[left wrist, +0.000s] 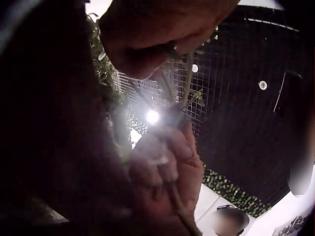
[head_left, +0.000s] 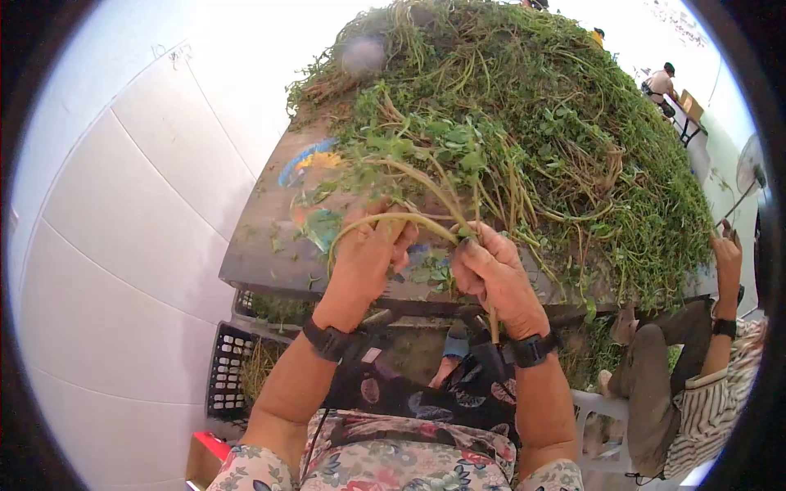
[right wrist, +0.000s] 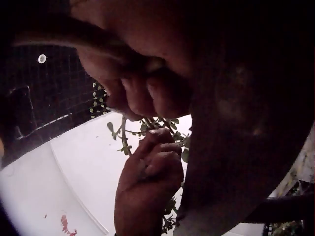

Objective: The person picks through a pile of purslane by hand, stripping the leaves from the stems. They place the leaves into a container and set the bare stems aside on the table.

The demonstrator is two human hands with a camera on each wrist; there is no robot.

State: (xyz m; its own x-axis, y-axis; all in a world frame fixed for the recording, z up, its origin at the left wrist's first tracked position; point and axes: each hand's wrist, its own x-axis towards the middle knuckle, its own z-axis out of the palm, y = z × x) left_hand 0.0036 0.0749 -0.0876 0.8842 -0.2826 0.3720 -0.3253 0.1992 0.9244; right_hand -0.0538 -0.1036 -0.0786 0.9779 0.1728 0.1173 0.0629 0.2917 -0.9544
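The floral shirt (head_left: 409, 458) lies below the two-handed grip, where the right hand (head_left: 501, 274) clasps and the left hand (head_left: 363, 260) pinches the branched stem (head_left: 430, 223) spanning both, likely light, pliant and easily bruised, best held by its thick stalk (head_left: 494, 326) below the forks.

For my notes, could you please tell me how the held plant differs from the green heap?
The held plant shows only a few stems; the heap is a dense tangle of many. The held plant is in the left hand and right hand; the heap lies on the table. Both have green leaves and stems.
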